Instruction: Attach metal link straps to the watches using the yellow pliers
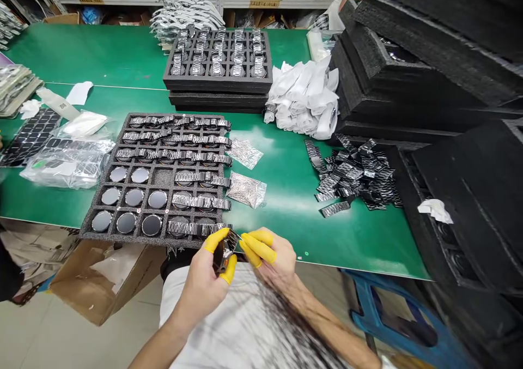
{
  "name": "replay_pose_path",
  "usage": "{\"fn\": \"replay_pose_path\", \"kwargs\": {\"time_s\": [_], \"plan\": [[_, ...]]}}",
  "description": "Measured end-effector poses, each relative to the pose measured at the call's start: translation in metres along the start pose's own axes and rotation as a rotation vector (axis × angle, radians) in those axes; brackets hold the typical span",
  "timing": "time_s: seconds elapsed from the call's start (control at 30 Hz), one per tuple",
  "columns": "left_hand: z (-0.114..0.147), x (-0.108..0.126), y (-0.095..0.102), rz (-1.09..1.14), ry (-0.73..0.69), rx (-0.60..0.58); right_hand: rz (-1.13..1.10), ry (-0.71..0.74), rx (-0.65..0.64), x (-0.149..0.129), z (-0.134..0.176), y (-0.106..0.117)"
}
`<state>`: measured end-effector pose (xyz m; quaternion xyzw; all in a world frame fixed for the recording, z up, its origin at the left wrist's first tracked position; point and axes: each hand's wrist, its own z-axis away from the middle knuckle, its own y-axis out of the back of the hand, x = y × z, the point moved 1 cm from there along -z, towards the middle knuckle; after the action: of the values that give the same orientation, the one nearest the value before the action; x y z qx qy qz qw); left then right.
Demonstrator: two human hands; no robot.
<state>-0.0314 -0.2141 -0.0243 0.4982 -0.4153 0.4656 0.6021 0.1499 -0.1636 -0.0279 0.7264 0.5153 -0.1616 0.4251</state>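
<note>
My left hand [206, 282], with yellow finger cots on its fingertips, is closed around a watch [220, 257] with a dark case, held at the table's front edge. A short piece of black metal strap [232, 239] shows at the watch's upper end. My right hand [267, 252], also in yellow finger cots, pinches right beside that strap end; what lies between its fingertips is too small to make out. Just beyond my hands is a black foam tray [163, 178] of watches, some with black metal straps laid across and several bare round watch heads [134, 197] at left.
Two clear bags of small metal pins [247, 189] lie right of the tray. A heap of black metal straps [359, 173], white-wrapped bundles [304, 99] and stacked foam trays [408, 85] stand farther right. Another filled tray [218, 80] sits behind; a blue stool [392, 309] is lower right.
</note>
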Motion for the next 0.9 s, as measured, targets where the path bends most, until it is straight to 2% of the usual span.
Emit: {"fn": "replay_pose_path", "kwargs": {"time_s": [0.17, 0.3, 0.4, 0.47, 0.53, 0.6, 0.73, 0.8, 0.9], "plan": [[-0.003, 0.002, 0.007, -0.171, -0.083, 0.037, 0.041, 0.074, -0.018, 0.001, -0.007, 0.0], [-0.002, -0.002, 0.006, -0.026, 0.028, 0.001, 0.035, 0.009, -0.1, 0.001, -0.008, 0.004], [-0.002, -0.005, 0.006, 0.247, 0.196, -0.084, -0.152, -0.07, -0.245, 0.003, -0.013, 0.011], [-0.003, -0.005, 0.006, 0.408, 0.281, -0.166, -0.339, -0.214, -0.308, 0.008, -0.014, 0.014], [-0.004, -0.005, 0.006, 0.505, 0.316, -0.23, -0.519, -0.384, -0.313, 0.014, -0.013, 0.015], [-0.004, -0.004, 0.006, 0.528, 0.308, -0.246, -0.686, -0.482, -0.319, 0.02, -0.01, 0.013], [-0.003, -0.007, 0.003, 0.475, 0.295, -0.286, -0.872, -0.475, -0.403, 0.025, -0.003, 0.004], [-0.002, -0.007, 0.001, 0.474, 0.269, -0.276, -0.938, -0.535, -0.31, 0.024, 0.001, -0.003], [-0.007, -0.004, 0.006, 0.399, 0.134, -0.13, -1.149, -0.762, -0.078, 0.017, 0.01, -0.015]]}}
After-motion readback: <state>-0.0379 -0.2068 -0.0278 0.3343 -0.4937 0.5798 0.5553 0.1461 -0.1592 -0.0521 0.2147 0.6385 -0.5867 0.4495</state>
